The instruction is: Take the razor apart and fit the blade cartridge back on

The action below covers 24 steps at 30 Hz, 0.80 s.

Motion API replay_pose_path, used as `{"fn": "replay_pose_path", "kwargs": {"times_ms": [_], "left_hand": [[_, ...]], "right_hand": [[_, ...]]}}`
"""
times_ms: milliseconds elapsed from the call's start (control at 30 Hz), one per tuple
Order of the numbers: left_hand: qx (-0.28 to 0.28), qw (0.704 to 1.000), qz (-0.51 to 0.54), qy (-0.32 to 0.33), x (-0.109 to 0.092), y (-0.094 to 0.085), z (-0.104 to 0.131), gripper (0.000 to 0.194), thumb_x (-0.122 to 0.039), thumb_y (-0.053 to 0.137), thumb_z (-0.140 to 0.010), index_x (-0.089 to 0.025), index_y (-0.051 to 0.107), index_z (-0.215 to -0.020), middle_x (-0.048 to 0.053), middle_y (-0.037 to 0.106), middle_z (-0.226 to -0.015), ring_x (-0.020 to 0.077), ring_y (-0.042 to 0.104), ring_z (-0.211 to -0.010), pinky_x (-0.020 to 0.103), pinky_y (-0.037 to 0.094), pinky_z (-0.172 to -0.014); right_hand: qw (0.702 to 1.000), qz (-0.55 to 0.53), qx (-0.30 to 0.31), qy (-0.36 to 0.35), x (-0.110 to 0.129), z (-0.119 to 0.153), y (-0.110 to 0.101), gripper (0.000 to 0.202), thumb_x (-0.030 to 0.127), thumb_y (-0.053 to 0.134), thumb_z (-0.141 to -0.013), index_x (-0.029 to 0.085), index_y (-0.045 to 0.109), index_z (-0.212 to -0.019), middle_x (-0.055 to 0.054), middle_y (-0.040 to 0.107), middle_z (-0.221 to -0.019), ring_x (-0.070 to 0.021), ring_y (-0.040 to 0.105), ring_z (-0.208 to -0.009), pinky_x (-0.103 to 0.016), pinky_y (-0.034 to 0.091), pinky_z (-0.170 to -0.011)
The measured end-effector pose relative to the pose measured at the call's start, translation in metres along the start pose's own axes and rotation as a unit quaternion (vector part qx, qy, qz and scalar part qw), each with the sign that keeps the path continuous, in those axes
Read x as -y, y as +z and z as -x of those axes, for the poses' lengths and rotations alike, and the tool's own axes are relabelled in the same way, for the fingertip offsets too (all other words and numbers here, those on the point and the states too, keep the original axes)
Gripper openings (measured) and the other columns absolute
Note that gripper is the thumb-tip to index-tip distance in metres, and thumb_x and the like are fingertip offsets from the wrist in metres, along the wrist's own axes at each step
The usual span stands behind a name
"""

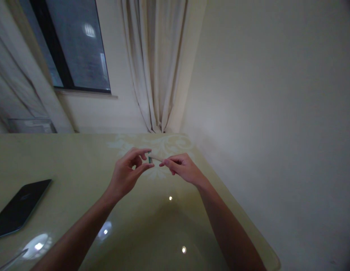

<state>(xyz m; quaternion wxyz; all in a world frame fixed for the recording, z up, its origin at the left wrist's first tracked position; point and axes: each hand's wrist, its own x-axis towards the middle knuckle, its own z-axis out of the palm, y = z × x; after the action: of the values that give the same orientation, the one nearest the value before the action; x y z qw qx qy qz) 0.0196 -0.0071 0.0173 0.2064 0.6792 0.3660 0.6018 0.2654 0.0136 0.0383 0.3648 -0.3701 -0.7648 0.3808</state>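
Over the far part of the glossy table, my left hand [124, 172] pinches a small, flat, dark-green piece [150, 159] by its top and bottom edges, between thumb and forefinger. The piece stands upright; its kind is too small to make out. My right hand [185, 168] grips a short, thin, pale stick [157, 157] between thumb and fingers. The stick's left end meets the green piece or lies just in front of it; I cannot tell which. Part of the stick is hidden inside my right hand.
The shiny pale-green table [141, 218] ends along a wall [271, 113] on the right. A dark tablet-like device [22, 207] lies at the left, with a thin rod [12, 260] near the front left corner. Behind are a curtain [155, 67] and a window [79, 45].
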Motion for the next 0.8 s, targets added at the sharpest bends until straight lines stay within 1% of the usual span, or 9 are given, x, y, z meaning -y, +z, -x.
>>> {"fn": "replay_pose_path", "kwargs": {"times_ms": [133, 267, 400, 533, 600, 700, 800], "left_hand": [[0.003, 1.000, -0.011, 0.008, -0.0003, 0.0003, 0.0002, 0.033, -0.030, 0.087, -0.085, -0.027, 0.081, -0.117, -0.002, 0.065, -0.084, 0.0099, 0.055, -0.062, 0.022, 0.049, -0.058], [0.006, 1.000, -0.015, 0.008, -0.0005, -0.0003, 0.0000, 0.035, -0.032, 0.088, -0.085, -0.027, 0.080, -0.119, -0.002, 0.065, -0.085, 0.0098, 0.053, -0.061, 0.022, 0.049, -0.059], [0.006, 1.000, -0.014, 0.012, -0.0001, 0.0000, 0.0002, 0.034, -0.031, 0.088, -0.085, -0.027, 0.081, -0.118, -0.002, 0.065, -0.084, 0.0100, 0.055, -0.062, 0.022, 0.049, -0.059], [0.009, 1.000, -0.010, 0.015, 0.0001, 0.0008, 0.0003, 0.035, -0.029, 0.088, -0.085, -0.027, 0.081, -0.119, -0.002, 0.065, -0.085, 0.0096, 0.054, -0.062, 0.022, 0.049, -0.059], [0.007, 1.000, -0.010, 0.018, 0.0004, 0.0010, 0.0004, 0.035, -0.029, 0.088, -0.085, -0.027, 0.081, -0.119, -0.002, 0.065, -0.085, 0.0099, 0.054, -0.063, 0.023, 0.050, -0.060], [0.004, 1.000, -0.011, 0.015, 0.0006, 0.0008, 0.0006, 0.035, -0.030, 0.088, -0.084, -0.027, 0.081, -0.119, -0.002, 0.065, -0.084, 0.0104, 0.056, -0.063, 0.023, 0.050, -0.060], [0.008, 1.000, -0.007, 0.009, -0.0003, 0.0008, 0.0006, 0.035, -0.030, 0.088, -0.085, -0.027, 0.081, -0.119, -0.002, 0.065, -0.085, 0.0100, 0.055, -0.063, 0.023, 0.050, -0.060]], "right_hand": [[0.999, 0.018, -0.038, 0.003, -0.0007, -0.0004, 0.0004, 0.056, 0.065, 0.065, -0.099, 0.014, 0.088, -0.099, 0.002, 0.056, -0.058, -0.0110, 0.045, -0.055, -0.025, 0.032, -0.054], [1.000, 0.011, -0.008, -0.001, 0.0010, 0.0000, -0.0002, 0.055, 0.063, 0.064, -0.100, 0.014, 0.088, -0.102, 0.001, 0.057, -0.059, -0.0114, 0.047, -0.056, -0.025, 0.034, -0.055], [0.999, 0.030, -0.038, -0.003, 0.0020, 0.0007, -0.0007, 0.055, 0.063, 0.065, -0.099, 0.013, 0.088, -0.099, 0.002, 0.057, -0.058, -0.0113, 0.047, -0.056, -0.026, 0.033, -0.055], [1.000, 0.008, -0.009, -0.005, 0.0016, 0.0010, 0.0001, 0.055, 0.063, 0.064, -0.100, 0.014, 0.088, -0.101, 0.002, 0.057, -0.059, -0.0112, 0.047, -0.055, -0.025, 0.033, -0.055], [1.000, 0.012, -0.012, -0.003, 0.0015, 0.0009, 0.0002, 0.055, 0.063, 0.064, -0.100, 0.014, 0.088, -0.100, 0.002, 0.057, -0.059, -0.0112, 0.046, -0.056, -0.025, 0.034, -0.056], [0.999, 0.024, -0.033, -0.002, 0.0014, 0.0009, -0.0001, 0.055, 0.064, 0.065, -0.100, 0.014, 0.088, -0.098, 0.001, 0.057, -0.059, -0.0113, 0.046, -0.056, -0.026, 0.032, -0.055], [1.000, 0.005, -0.011, 0.001, 0.0013, 0.0012, -0.0001, 0.055, 0.064, 0.065, -0.100, 0.014, 0.088, -0.101, 0.002, 0.057, -0.059, -0.0114, 0.046, -0.056, -0.026, 0.033, -0.055]]}}
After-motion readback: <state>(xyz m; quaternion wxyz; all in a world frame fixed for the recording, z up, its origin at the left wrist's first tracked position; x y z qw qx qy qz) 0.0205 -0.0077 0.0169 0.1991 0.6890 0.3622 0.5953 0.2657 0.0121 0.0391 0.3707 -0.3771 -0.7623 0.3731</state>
